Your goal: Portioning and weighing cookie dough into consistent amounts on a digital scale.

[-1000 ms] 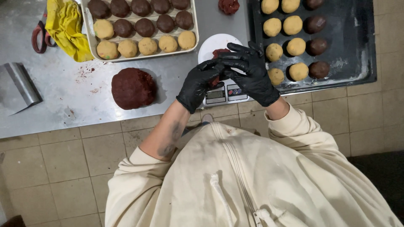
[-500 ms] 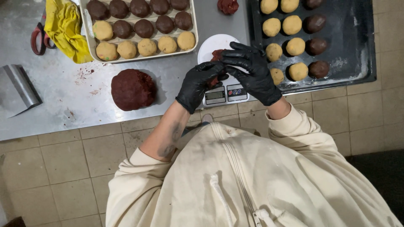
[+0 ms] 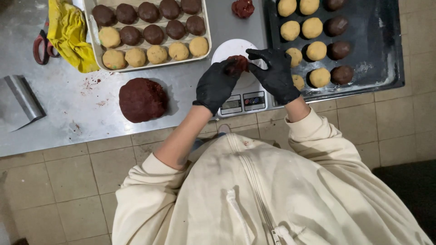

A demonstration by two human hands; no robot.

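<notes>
Lifted slightly off the scale [image 3: 240, 97] since before: dough piece [image 3: 237, 63], pinched by left hand [image 3: 216, 86]; right hand [image 3: 274, 75] fingers spread, touching its edge.

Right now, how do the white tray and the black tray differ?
The white tray is light, deep-walled and crowded with dough balls; the black tray is dark, flat and half bare. The white tray holds mostly dark balls, the black tray mostly pale ones. Both rest on the steel table.
</notes>
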